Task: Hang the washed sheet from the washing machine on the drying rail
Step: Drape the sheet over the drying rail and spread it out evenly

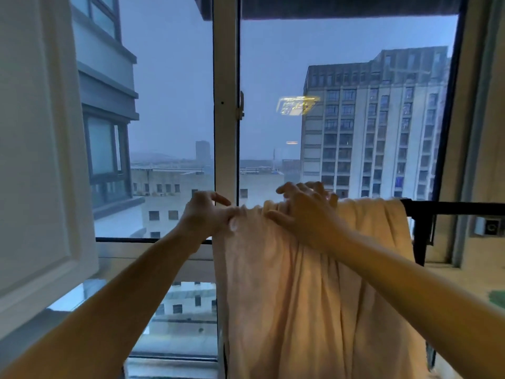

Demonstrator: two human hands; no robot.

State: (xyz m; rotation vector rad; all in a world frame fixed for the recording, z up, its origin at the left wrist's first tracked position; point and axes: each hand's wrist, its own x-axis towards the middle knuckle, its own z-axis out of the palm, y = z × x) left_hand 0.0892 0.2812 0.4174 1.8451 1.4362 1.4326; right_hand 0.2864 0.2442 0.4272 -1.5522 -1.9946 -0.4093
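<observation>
A pale cream sheet (pixel 295 296) hangs in long folds over a black drying rail (pixel 453 207) in front of the window. The rail shows only to the right of the sheet; the rest is covered by cloth. My left hand (pixel 203 216) pinches the sheet's upper left corner between thumb and fingers. My right hand (pixel 303 212) lies on top of the bunched cloth at the rail, its fingers curled over the top fold.
A tall window with a white centre post (pixel 225 105) stands right behind the rail. A white panel (pixel 35 160) juts in at the left. A black rail upright (pixel 419 236) and a small wall fitting (pixel 489 227) are at the right.
</observation>
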